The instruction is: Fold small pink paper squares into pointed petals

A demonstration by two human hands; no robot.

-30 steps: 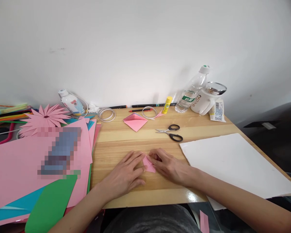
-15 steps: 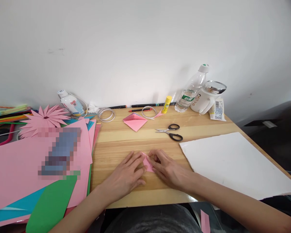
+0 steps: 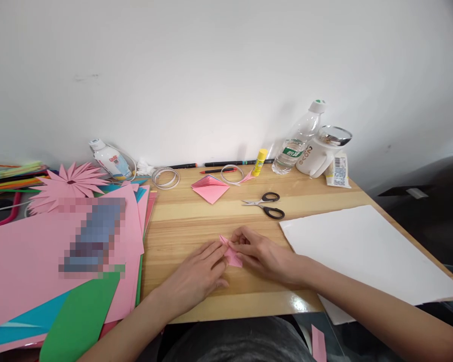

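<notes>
Small pink paper: lies on the wooden table point(image 3: 181, 221) near its front edge, between the hands; I see folds in the part of the paper point(image 3: 234, 259) left showing.
Handling: I judge it light, thin, easily creased, stiffer where layered; best held by its edges or flat on the folds.
Left hand point(image 3: 198, 271): fingers long and loosely extended, palm down, tips on the paper's left side.
Right hand point(image 3: 262, 251): fingers curled narrow, tips at the paper's upper right; whether they pinch or only press, I cannot tell.
Beyond: scissors point(image 3: 263, 202), blades apart, and a folded pink stack point(image 3: 210, 193).
Hidden: fingers cover much of the paper; right forearm crosses the white board point(image 3: 347, 251).
Hard to read: pixelated patch point(image 3: 94, 236) over the pink sheets point(image 3: 30, 251).
Cut off: pink strip point(image 3: 318, 344), bottom border.
</notes>
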